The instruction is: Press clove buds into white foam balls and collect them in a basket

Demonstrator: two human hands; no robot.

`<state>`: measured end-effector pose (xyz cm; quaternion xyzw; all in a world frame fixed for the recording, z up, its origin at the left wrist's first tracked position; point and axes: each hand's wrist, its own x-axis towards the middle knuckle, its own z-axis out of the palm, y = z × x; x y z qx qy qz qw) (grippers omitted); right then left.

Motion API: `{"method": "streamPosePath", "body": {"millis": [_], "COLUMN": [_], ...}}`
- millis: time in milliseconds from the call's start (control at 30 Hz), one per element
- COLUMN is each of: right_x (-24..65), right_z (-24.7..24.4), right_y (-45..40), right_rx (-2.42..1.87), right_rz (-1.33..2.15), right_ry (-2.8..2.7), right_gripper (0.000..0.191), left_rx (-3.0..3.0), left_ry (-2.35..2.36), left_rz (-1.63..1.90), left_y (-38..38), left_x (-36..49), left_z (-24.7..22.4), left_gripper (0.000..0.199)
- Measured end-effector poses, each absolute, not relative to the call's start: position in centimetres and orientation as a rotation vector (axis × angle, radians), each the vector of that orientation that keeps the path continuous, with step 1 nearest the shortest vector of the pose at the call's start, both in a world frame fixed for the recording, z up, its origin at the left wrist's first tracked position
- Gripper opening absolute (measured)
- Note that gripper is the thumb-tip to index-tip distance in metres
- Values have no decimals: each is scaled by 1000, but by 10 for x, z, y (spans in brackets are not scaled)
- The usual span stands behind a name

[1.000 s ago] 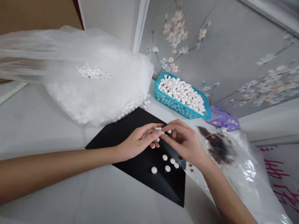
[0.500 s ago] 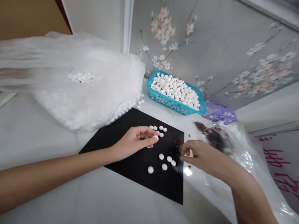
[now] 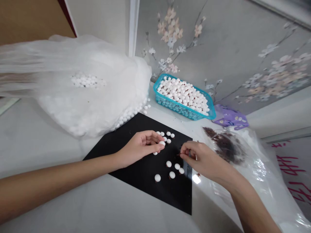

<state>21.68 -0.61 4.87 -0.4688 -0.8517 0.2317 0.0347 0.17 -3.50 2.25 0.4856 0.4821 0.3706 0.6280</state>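
Over the middle of a black mat (image 3: pixel 145 181), my left hand (image 3: pixel 142 145) pinches a white ball (image 3: pixel 162 143) between thumb and fingertips. Several white balls lie just beyond its fingertips. My right hand (image 3: pixel 201 158) is above the mat's right edge, its thumb and index finger closed on a small dark brown piece (image 3: pixel 178 155). Between the hands and nearer to me, several more white balls (image 3: pixel 172 175) rest on the mat, some with brown bits at their undersides.
A blue basket (image 3: pixel 179 111) full of white balls stands behind the mat. At the left is a big translucent bag (image 3: pixel 97 106) of white balls. A plastic bag (image 3: pixel 228 145) with dark brown pieces and a purple packet (image 3: pixel 230 118) are at the right.
My right hand has moved left, from the small brown pieces at the mat's right edge toward my left hand. My left hand still holds the white ball in nearly the same place.
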Motion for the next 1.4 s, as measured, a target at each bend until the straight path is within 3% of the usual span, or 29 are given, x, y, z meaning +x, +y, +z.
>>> {"method": "streamPosePath", "body": {"millis": [467,1000,1400], "right_x": [199,195,194], "right_z": [45,35,28], "right_y": [-18,-23,-19], "right_rx": [-890,-671,-658], "right_rz": [352,-309,-135], "right_ry": [-2406,-2652,-2527], "right_gripper": [13,14,16], "left_rx": [1087,1080,1042], "left_ry": [884,980,915], "left_rz": [913,869,874], "left_y": [-33,-34,-33], "left_x": [3,3,2], "left_z": [9,16,13], "left_gripper": [25,13,15]}}
